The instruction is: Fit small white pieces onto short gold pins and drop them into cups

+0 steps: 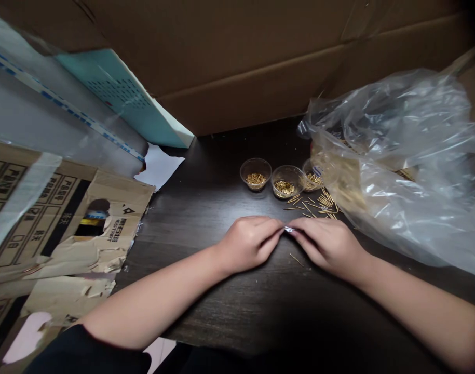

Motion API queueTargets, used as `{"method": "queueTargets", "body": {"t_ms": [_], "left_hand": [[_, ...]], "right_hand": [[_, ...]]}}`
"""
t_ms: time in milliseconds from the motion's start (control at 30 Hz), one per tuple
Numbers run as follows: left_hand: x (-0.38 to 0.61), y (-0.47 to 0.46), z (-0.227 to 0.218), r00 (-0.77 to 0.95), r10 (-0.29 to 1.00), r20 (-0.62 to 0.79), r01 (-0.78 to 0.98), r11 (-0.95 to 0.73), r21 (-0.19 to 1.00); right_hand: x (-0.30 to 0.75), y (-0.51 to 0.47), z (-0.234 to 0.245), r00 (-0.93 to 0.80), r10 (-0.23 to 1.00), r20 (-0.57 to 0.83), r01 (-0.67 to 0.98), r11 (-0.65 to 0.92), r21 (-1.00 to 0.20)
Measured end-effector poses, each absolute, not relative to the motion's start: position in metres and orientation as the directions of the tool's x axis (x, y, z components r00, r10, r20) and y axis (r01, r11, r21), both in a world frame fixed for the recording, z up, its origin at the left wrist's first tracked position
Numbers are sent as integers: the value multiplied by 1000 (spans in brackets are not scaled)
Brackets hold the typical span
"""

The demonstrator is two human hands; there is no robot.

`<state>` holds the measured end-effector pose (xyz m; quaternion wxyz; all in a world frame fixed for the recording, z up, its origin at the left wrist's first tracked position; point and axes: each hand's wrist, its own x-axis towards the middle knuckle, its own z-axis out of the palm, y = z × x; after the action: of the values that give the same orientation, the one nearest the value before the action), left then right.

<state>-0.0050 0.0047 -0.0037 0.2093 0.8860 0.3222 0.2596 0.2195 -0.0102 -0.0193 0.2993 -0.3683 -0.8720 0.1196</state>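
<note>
My left hand [253, 240] and my right hand [327, 242] meet over the dark table, fingertips pinched together. Between them shows a small shiny silvery piece [288, 229], too small to name, which both hands grip. Just below the fingers a single thin brass-coloured pin [297, 259] lies on the tabletop. Beyond my right hand several loose brass-coloured pins [326, 203] are scattered. Farther back stand a left clear plastic cup [256, 165], a middle clear cup [287, 172] and a right clear cup [308, 169], each with small brass-coloured pieces inside.
A crumpled clear plastic bag [408, 171] covers the right side, partly over the right cup. A large cardboard wall [253, 83] rises at the back. To the left are a torn printed carton [116, 208], a pale blue box [124, 98] and a white paper [159, 166].
</note>
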Motion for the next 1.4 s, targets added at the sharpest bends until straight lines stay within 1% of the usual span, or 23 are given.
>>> {"method": "queueTargets", "body": {"t_ms": [200,367,433,500,600,667,733,800,867,967,1033,1067,1133,1267,1400], "left_hand": [[-4,4,-5,658,670,343,467,-721,512],[-3,3,-5,667,662,341,489,-735,469],[-2,2,-4,664,659,353,490,-740,462],[-1,1,-1,659,660,360,469,-736,489],[-1,3,9,646,681,344,444,-702,557],[-3,7,21,614,722,319,470,-659,588],[-4,16,38,584,759,290,517,-622,588],[-2,30,59,604,754,257,569,-635,522],[7,47,82,652,736,181,658,-668,348],[33,72,107,703,711,-16,710,-700,75],[54,85,113,663,717,-217,719,-690,-86],[63,90,113,631,714,-304,718,-686,-119],[79,97,109,582,719,-381,737,-664,-127],[93,102,99,565,737,-371,764,-637,-103],[93,103,98,604,697,-385,699,-696,-164]], "right_hand": [[218,-12,-18,-530,724,442,567,690,-450],[216,-11,-15,-527,741,416,564,671,-480],[215,-11,-15,-525,735,429,553,678,-483],[214,-12,-15,-510,728,458,527,685,-503],[214,-13,-12,-439,723,533,465,691,-553],[216,-13,-10,-378,720,582,441,693,-571],[217,-11,-9,-332,718,612,435,692,-576],[218,-10,-9,-305,716,628,434,691,-578],[218,-9,-10,-292,713,637,434,692,-576],[218,-8,-11,-279,704,653,436,699,-567],[218,-8,-11,-263,693,672,442,705,-554],[218,-8,-11,-255,689,679,445,707,-550],[218,-8,-11,-241,683,689,452,707,-543],[220,-8,-12,-232,690,685,455,700,-551],[220,-7,-13,-227,701,676,448,692,-567]]}}
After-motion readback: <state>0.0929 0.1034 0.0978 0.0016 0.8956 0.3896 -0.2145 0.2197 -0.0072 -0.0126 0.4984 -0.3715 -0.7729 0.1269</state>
